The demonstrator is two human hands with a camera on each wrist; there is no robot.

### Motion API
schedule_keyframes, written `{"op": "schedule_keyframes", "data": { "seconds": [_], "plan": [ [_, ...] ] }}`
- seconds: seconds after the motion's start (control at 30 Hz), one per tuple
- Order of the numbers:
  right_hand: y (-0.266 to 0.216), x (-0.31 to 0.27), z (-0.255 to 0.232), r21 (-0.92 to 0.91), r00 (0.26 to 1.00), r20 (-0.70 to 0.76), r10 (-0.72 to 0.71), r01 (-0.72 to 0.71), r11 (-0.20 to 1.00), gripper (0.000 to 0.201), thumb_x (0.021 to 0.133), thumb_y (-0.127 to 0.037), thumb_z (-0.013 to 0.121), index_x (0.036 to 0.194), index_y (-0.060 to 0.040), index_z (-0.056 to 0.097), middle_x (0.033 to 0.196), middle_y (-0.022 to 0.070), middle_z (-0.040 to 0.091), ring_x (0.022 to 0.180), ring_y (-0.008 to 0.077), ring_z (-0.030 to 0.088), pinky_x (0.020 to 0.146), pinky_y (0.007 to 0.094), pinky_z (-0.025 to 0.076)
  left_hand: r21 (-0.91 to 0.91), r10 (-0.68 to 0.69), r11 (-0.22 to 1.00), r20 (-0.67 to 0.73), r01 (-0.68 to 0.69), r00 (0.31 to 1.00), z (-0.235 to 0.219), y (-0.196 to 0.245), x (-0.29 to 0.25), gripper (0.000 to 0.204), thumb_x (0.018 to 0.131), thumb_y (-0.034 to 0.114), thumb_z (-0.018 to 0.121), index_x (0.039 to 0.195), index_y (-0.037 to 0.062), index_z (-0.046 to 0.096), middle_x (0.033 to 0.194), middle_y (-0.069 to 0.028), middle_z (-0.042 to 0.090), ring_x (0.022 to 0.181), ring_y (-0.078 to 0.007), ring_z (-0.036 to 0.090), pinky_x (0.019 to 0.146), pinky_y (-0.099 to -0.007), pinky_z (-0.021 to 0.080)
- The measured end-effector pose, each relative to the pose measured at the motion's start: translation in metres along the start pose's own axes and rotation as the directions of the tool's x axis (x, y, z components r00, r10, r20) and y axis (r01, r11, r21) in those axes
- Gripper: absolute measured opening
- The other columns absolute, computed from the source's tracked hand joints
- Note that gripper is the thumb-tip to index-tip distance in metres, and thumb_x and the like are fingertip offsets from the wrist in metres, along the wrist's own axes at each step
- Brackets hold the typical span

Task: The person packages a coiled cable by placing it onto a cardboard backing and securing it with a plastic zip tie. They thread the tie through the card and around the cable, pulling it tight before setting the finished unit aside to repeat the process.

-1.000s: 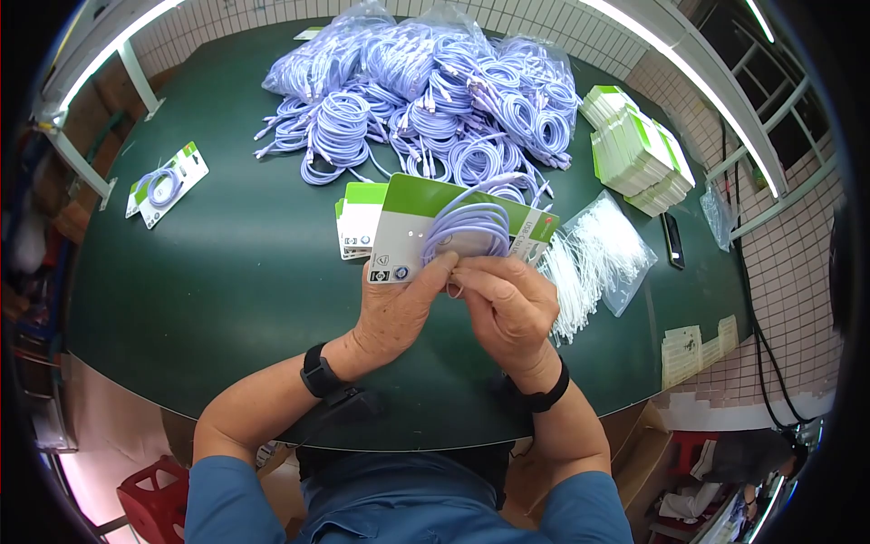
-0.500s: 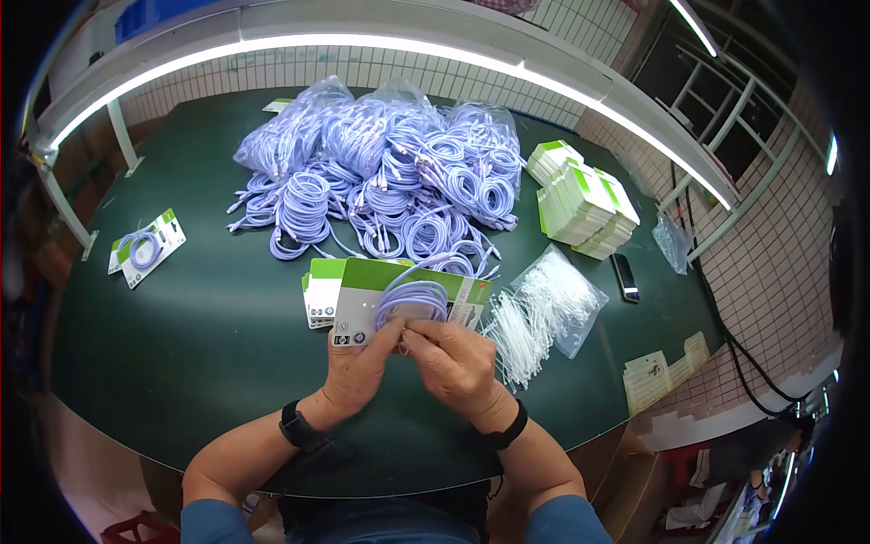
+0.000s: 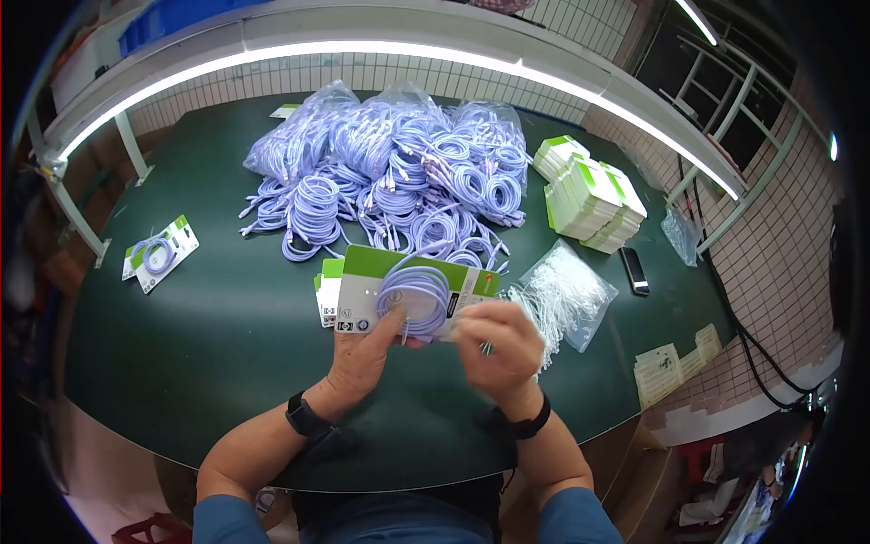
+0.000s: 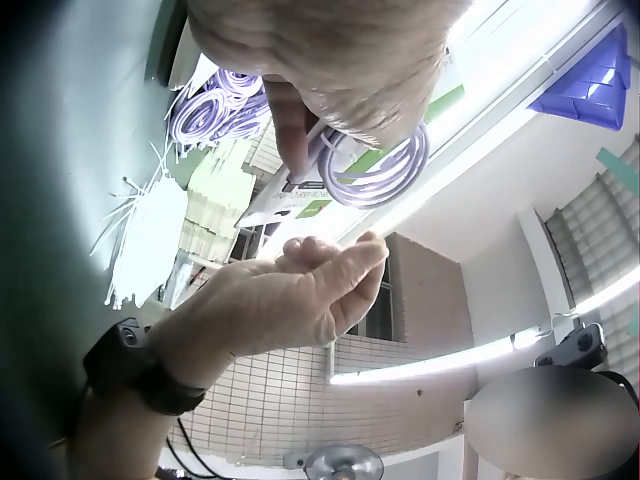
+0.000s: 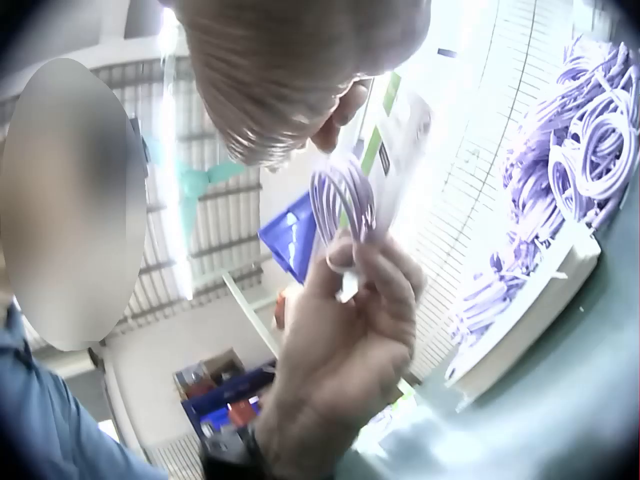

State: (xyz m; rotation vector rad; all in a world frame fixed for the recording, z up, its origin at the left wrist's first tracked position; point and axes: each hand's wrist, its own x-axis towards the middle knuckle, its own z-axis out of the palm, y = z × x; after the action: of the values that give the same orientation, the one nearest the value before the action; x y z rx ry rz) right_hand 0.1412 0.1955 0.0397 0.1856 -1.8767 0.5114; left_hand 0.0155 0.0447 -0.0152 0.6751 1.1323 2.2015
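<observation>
My left hand (image 3: 361, 364) grips a green-and-white packaging card (image 3: 355, 308) by its lower edge. The thumb presses over a coiled lilac cable (image 3: 439, 288) lying against the card's face. In the right wrist view the cable coil (image 5: 343, 195) stands just above the left thumb and fingers. My right hand (image 3: 504, 349) is apart from the coil, near the card's lower right corner, blurred in the head view. Its fingers are curled with thumb and fingertips together; in the left wrist view nothing shows between the right hand's (image 4: 290, 300) fingertips. More cards (image 3: 328, 286) lie behind the held one.
A large heap of lilac cables (image 3: 317, 213), partly bagged, covers the back of the table. Stacked cards (image 3: 580, 195) stand at right, near a phone (image 3: 634, 270) and a bag of thin white ties (image 3: 573, 288). Cards with a coiled cable (image 3: 156, 257) lie far left.
Both hands were together at the coil's lower edge; the right hand has since moved away to the right. The left hand keeps hold of the card and cable. The head view has tilted upward.
</observation>
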Motion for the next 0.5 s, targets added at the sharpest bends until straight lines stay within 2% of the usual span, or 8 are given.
{"op": "schedule_keyframes", "data": {
  "seconds": [0.03, 0.07, 0.1, 0.13, 0.2, 0.33, 0.43, 0.5],
  "plan": [
    [0.007, -0.001, -0.008, -0.043, 0.994, -0.096, 0.06, -0.064, 0.997, 0.017, 0.086, 0.003, 0.082, 0.098, -0.0031, 0.071, 0.096, 0.0101, 0.074, 0.077, 0.0168, 0.072, 0.067, 0.0305, 0.058, -0.015, 0.004, 1.0, 0.032, -0.003, 0.999, 0.0, 0.004, 0.002, 0.034, 0.103, 0.007, 0.065, 0.137, 0.0017, 0.059, 0.119, -0.0118, 0.071, 0.098, -0.0214, 0.074, 0.073, -0.0342, 0.065],
    [0.015, -0.003, -0.013, 0.134, 0.929, -0.171, 0.328, -0.308, 0.942, 0.015, 0.089, -0.002, 0.08, 0.099, -0.0014, 0.069, 0.098, 0.0091, 0.073, 0.078, 0.014, 0.07, 0.066, 0.0284, 0.056, -0.03, 0.004, 1.0, 0.065, -0.002, 0.998, 0.0, 0.008, 0.004, 0.035, 0.104, 0.006, 0.065, 0.138, 0.0016, 0.058, 0.12, -0.0127, 0.071, 0.098, -0.0226, 0.074, 0.072, -0.0348, 0.066],
    [0.024, -0.006, -0.017, 0.317, 0.788, -0.2, 0.583, -0.51, 0.799, 0.015, 0.093, -0.006, 0.078, 0.1, 0.0003, 0.066, 0.099, 0.0081, 0.073, 0.078, 0.0111, 0.067, 0.066, 0.0263, 0.054, -0.044, -0.002, 0.999, 0.099, 0.006, 0.995, 0.0, 0.01, 0.002, 0.036, 0.104, 0.006, 0.064, 0.139, 0.0015, 0.057, 0.121, -0.0135, 0.07, 0.098, -0.0238, 0.075, 0.072, -0.0353, 0.066],
    [0.042, -0.012, -0.02, 0.322, 0.768, -0.206, 0.606, -0.532, 0.783, 0.015, 0.093, -0.006, 0.078, 0.1, 0.0003, 0.066, 0.099, 0.0081, 0.073, 0.078, 0.0111, 0.067, 0.066, 0.0263, 0.054, -0.029, -0.031, 0.999, 0.097, 0.034, 0.995, 0.002, 0.013, -0.002, 0.036, 0.104, 0.006, 0.064, 0.139, 0.0015, 0.057, 0.121, -0.0135, 0.07, 0.098, -0.0238, 0.075, 0.072, -0.0353, 0.066],
    [0.076, -0.028, -0.023, 0.645, 0.476, 0.226, 0.85, -0.727, 0.236, 0.017, 0.099, -0.009, 0.074, 0.114, -0.0011, 0.069, 0.108, 0.0075, 0.075, 0.087, 0.0122, 0.072, 0.074, 0.0274, 0.059, -0.046, -0.038, 0.998, 0.152, 0.046, 0.988, 0.01, 0.018, -0.006, 0.036, 0.104, 0.006, 0.063, 0.139, 0.0014, 0.057, 0.122, -0.0144, 0.07, 0.099, -0.0248, 0.075, 0.07, -0.0353, 0.066],
    [0.037, -0.057, -0.016, 0.759, 0.559, 0.52, 0.646, -0.65, -0.049, 0.033, 0.1, -0.012, 0.073, 0.13, 0.0006, 0.067, 0.116, 0.0091, 0.075, 0.095, 0.0158, 0.075, 0.08, 0.0269, 0.06, -0.052, -0.058, 0.996, 0.211, 0.071, 0.976, 0.015, 0.009, -0.011, 0.036, 0.104, 0.005, 0.063, 0.139, 0.001, 0.056, 0.123, -0.0154, 0.07, 0.1, -0.0256, 0.074, 0.069, -0.0346, 0.066],
    [0.016, -0.058, -0.03, 0.431, 0.385, 0.663, 0.642, -0.898, 0.093, 0.047, 0.099, -0.021, 0.075, 0.139, 0.0003, 0.063, 0.122, 0.0103, 0.075, 0.102, 0.0184, 0.076, 0.084, 0.0274, 0.062, -0.019, -0.078, 0.996, 0.229, 0.085, 0.97, 0.013, 0.005, -0.014, 0.037, 0.104, 0.005, 0.063, 0.14, 0.0007, 0.055, 0.123, -0.0158, 0.07, 0.101, -0.0257, 0.074, 0.068, -0.0344, 0.066],
    [0.021, -0.067, -0.029, 0.45, 0.337, 0.677, 0.654, -0.893, -0.006, 0.047, 0.1, -0.023, 0.074, 0.139, 0.0, 0.064, 0.123, 0.0107, 0.075, 0.103, 0.0184, 0.076, 0.084, 0.0279, 0.062, 0.025, -0.071, 0.997, 0.243, 0.067, 0.968, 0.012, 0.005, -0.014, 0.038, 0.104, 0.004, 0.063, 0.141, 0.0005, 0.054, 0.123, -0.0161, 0.07, 0.101, -0.0258, 0.074, 0.068, -0.0346, 0.066]
  ]
}}
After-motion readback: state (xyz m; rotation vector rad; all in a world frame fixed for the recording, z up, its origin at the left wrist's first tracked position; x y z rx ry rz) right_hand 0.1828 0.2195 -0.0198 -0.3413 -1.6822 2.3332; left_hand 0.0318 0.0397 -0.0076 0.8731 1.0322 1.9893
